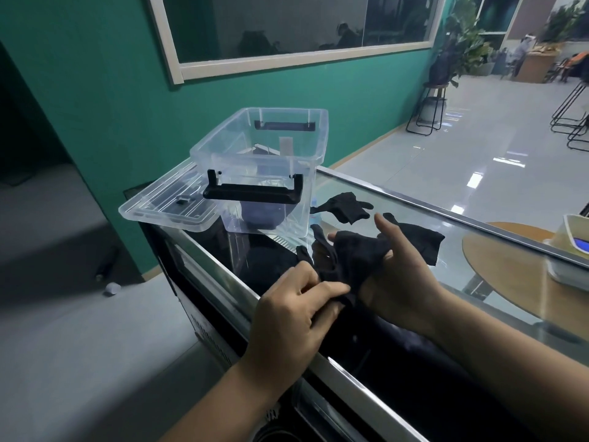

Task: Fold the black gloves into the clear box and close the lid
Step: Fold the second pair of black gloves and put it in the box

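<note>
Over glass top (398,199), both hands pinching limp glove (353,256): left (287,317) at cuff, right (398,275) bunching fabric; soft, light, probably slip-prone.

Lid (165,207) left of box (264,161)

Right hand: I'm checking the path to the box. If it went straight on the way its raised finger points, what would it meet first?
Probably the second black glove lying on the glass top, though depth is unclear.

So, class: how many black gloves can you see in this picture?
2, possibly more: one glove lies on the glass right of the box; black fabric held in both hands may be several.
</note>
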Motion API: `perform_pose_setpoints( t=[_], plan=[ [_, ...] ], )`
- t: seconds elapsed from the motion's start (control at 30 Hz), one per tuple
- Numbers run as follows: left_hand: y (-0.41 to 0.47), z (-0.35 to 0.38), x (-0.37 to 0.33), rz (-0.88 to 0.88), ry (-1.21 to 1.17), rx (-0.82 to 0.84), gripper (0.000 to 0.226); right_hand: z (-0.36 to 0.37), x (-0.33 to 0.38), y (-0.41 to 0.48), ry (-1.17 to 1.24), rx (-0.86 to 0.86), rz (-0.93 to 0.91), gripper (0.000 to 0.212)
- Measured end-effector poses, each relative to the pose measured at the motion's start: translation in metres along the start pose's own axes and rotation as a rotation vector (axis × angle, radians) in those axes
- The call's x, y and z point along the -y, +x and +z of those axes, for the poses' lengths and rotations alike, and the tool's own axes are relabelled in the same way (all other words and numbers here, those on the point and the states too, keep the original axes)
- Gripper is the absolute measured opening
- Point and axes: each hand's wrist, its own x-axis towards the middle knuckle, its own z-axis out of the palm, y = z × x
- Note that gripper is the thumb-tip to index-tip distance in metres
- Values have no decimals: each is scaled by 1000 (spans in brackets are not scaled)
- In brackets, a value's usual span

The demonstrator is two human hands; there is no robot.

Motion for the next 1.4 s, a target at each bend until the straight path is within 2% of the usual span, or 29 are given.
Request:
perform_pose_setpoints(
  t=[0.1,0.23,0.37,0.5,0.57,0.73,0.9,0.97,1.03,1.1,1.17,1.23,1.33,1.4],
  plan=[
    [-6,1,3,72,114,-26,26,-1,1,3,-35,-10,34,89],
    [-9,3,7,82,142,-30,25,-2,4,12,-49,-5,111,92],
    [-11,8,11,116,192,-36,19,1,12,27,-92,-33,154,72],
    [-11,10,13,133,230,-20,18,-4,13,43,-51,17,174,90],
    [-12,13,13,149,247,1,17,-7,7,45,-53,20,178,91],
    [-15,18,12,169,246,62,21,-16,4,47,-9,41,189,70],
    [-17,20,13,185,257,82,23,-21,3,50,-57,23,188,88],
    [-18,19,13,179,233,107,25,-24,3,51,-102,32,185,89],
    [-18,16,11,75,125,130,38,-25,2,51,-119,35,185,87],
    [-13,9,11,-124,-37,90,44,-25,3,52,-89,31,184,87],
    [-3,1,20,-293,-93,-5,31,-24,3,52,-68,28,184,88],
    [9,-4,38,-423,3,-23,19,-24,3,51,-48,36,180,90],
    [25,-10,59,-580,43,151,19,-24,4,51,-25,64,167,92],
    [34,-11,67,-625,42,272,24,-25,5,51,-14,87,168,91]
  ],
)
